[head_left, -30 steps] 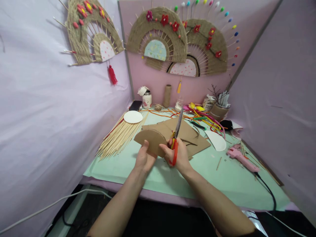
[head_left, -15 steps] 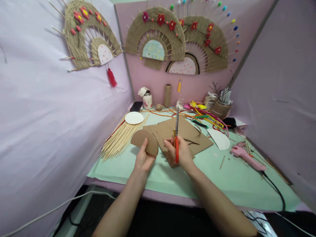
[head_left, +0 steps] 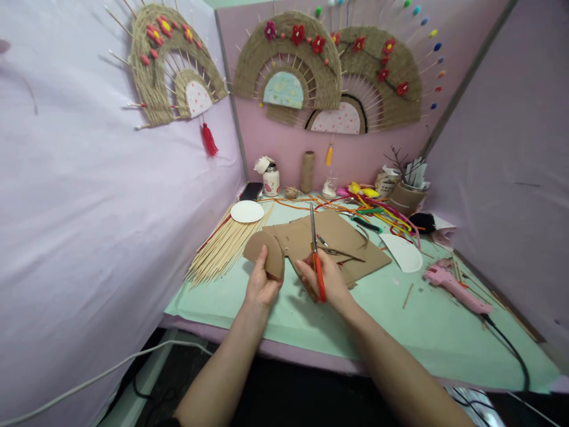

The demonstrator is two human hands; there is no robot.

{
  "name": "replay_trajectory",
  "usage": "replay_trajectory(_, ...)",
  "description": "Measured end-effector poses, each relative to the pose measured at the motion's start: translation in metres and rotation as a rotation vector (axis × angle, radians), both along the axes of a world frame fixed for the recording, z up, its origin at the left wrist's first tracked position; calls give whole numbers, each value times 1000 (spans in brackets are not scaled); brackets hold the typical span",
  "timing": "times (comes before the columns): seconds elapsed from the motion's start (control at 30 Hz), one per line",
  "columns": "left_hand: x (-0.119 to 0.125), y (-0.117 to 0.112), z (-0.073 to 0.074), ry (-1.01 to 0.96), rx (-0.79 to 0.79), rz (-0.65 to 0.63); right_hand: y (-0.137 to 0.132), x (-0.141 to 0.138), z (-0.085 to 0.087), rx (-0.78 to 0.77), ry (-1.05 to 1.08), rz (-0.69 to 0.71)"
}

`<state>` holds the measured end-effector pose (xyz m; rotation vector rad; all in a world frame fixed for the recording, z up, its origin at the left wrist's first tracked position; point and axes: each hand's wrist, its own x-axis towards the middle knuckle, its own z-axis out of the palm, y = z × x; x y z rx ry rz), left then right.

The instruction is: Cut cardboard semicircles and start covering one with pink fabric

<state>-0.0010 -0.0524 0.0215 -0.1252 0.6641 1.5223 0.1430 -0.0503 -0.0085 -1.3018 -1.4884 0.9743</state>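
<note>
Left hand (head_left: 263, 286), grasping cardboard half-disc (head_left: 274, 255).
Half-disc projects forward beyond that hand; right hand (head_left: 332, 279) grips red-handled scissors (head_left: 318, 274).

Flat brown cardboard half-disc (head_left: 272, 255): plain face showing, held tilted, rounded edge upward and to the right. Pinched in left hand (head_left: 263, 284), thumb across the face. Long metal scissors with red-orange handles (head_left: 317, 270): in right hand (head_left: 331, 279), blades close together, seen nearly edge-on, tips pointing away from the body. Scissors right of the half-disc, not touching it.
</note>
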Motion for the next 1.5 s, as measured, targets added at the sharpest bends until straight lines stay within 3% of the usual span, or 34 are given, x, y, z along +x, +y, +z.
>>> replay_trajectory(0.27,1,2,-1,9,-19,25,-1,-3,-1,-34,68,24)
replay_trajectory(0.5,4,3,-3,39,-30,55,-7,-4,10,-62,117,119)
replay_trajectory(0.7,8,1,-10,113,32,93,-8,-7,9,-79,209,163)
replay_trajectory(0.87,18,-1,-19,202,125,127,-5,-11,1,-47,235,115)
replay_trajectory(1.03,27,-5,-23,254,191,196,-2,-17,-5,-88,395,54)
replay_trajectory(1.3,43,-12,-22,260,260,163,-3,-15,-2,-58,401,32)
replay_trajectory(1.4,30,-11,-23,278,281,63,-1,-8,-1,-71,389,1)
replay_trajectory(1.5,-11,-12,-21,377,311,-68,2,-1,0,-45,346,-21)
